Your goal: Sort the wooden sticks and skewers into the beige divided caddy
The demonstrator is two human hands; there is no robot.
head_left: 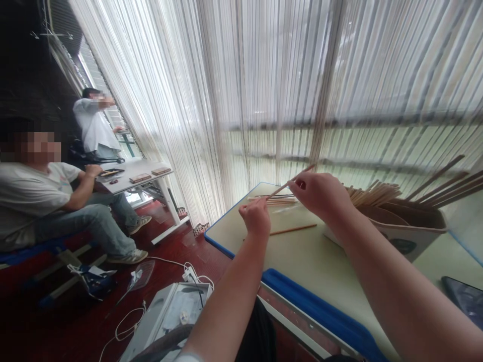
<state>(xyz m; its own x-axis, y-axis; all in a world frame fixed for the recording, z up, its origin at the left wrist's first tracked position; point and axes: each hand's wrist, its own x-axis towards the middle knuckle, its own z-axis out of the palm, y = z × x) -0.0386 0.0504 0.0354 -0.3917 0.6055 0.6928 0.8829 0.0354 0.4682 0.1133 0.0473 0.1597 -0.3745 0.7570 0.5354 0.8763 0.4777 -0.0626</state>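
Observation:
A slim wooden chopstick (278, 190) slants upward to the right, held between my two hands above the table. The fingers of my left hand (256, 216) are closed on its lower end. Higher up, my right hand (319, 193) pinches it, and the tip pokes out beyond the fingers. Behind my hands lies a group of pale chopsticks (284, 200), partly covered by them. A single reddish-brown chopstick (293, 230) rests on the tabletop below. Beside my right forearm stands a beige bin (422, 235) with many pale sticks (377, 193) and several longer brown ones (439, 176).
The table (302, 256) has a blue edge; a dark phone-like device (462, 296) lies at right. A string curtain (264, 90) hangs behind. At left, a seated person (41, 201) works at a white table (145, 181), another stands behind. An open case (169, 306) and cables are low down.

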